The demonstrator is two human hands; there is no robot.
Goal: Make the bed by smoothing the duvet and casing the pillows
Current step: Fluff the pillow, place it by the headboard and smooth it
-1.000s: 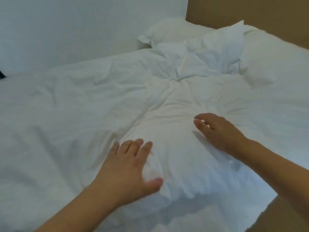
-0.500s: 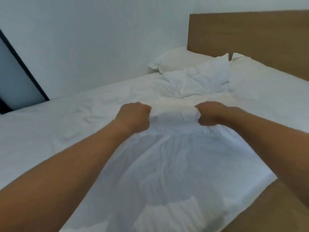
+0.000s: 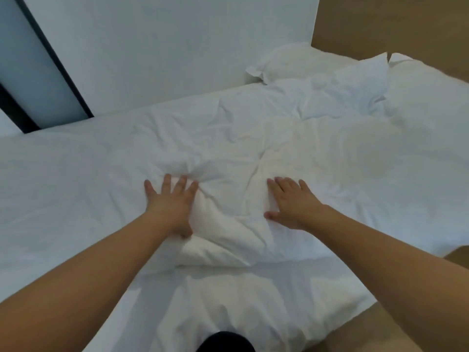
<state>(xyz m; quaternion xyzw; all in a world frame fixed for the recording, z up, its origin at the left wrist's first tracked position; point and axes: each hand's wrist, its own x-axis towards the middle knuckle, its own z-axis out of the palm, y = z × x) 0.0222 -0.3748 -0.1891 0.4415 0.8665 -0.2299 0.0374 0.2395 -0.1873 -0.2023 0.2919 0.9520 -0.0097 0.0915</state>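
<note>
Both fists have let go, and now the left hand (image 3: 170, 207) and right hand (image 3: 291, 204) lie open, empty, pressing the rumpled duvet (image 3: 253, 153) flat, so smoothing resumes.

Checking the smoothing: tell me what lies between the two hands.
Head view: only a rumpled ridge of white duvet lies between the left hand and right hand; nothing else.
</note>
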